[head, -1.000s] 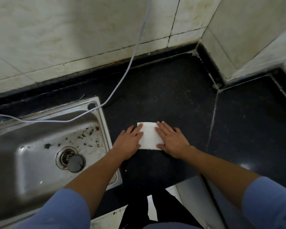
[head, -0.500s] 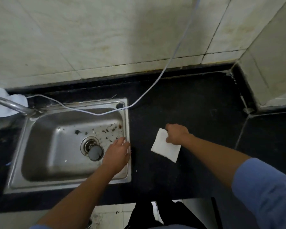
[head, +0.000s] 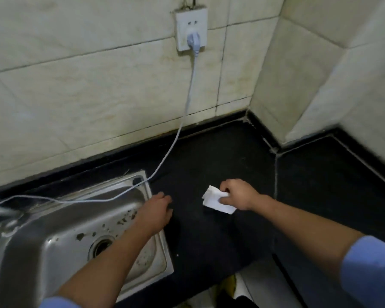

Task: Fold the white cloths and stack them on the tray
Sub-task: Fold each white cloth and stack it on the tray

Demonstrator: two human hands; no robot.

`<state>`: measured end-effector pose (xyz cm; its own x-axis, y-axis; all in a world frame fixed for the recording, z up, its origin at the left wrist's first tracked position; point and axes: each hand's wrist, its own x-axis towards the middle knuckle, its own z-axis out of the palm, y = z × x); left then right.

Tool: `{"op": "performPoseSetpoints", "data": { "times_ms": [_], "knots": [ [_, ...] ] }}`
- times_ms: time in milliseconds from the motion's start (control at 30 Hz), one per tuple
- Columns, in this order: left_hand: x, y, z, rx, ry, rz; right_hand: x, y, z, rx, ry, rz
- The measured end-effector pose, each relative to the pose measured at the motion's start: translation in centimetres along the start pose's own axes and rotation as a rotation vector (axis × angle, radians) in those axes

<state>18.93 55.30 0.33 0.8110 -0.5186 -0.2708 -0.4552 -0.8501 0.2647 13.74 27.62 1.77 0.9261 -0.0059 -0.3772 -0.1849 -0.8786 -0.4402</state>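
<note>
A small folded white cloth is held just above the black counter, right of the sink. My right hand is shut on the cloth's right edge, fingers curled over it. My left hand rests palm down across the sink's right rim and the counter, fingers loosely together, holding nothing. No tray is in view.
A steel sink with dark specks and a drain fills the lower left. A grey cable runs from a wall socket down across the sink's top. Tiled walls enclose the counter's back and right corner.
Both hands were flat on the cloth. My right hand picked up the folded cloth and holds it lifted; my left hand moved left to the sink rim. The head camera tilted upward.
</note>
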Motion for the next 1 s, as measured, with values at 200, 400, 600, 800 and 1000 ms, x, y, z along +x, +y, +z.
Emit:
{"op": "performPoseSetpoints", "data": {
  "times_ms": [200,400,600,800,1000],
  "knots": [
    [0.6,3.2,-2.2,0.108,-0.017,0.33,-10.1,0.4,0.9,0.096,0.194,0.267],
    [-1.1,11.4,-1.7,0.176,-0.069,0.606,-23.4,1.6,4.0,0.193,0.325,0.527],
    [-6.6,23.8,1.6,0.251,-0.099,0.928,-38.9,3.4,7.6,0.245,0.472,0.794],
    [-16.9,36.4,6.8,0.365,-0.145,1.248,-55.8,2.9,14.0,0.284,0.59,1.074],
    [-32.6,48.0,14.0,0.381,-0.211,1.51,-74.1,1.8,21.9,0.305,0.631,1.321]
  ]
}}
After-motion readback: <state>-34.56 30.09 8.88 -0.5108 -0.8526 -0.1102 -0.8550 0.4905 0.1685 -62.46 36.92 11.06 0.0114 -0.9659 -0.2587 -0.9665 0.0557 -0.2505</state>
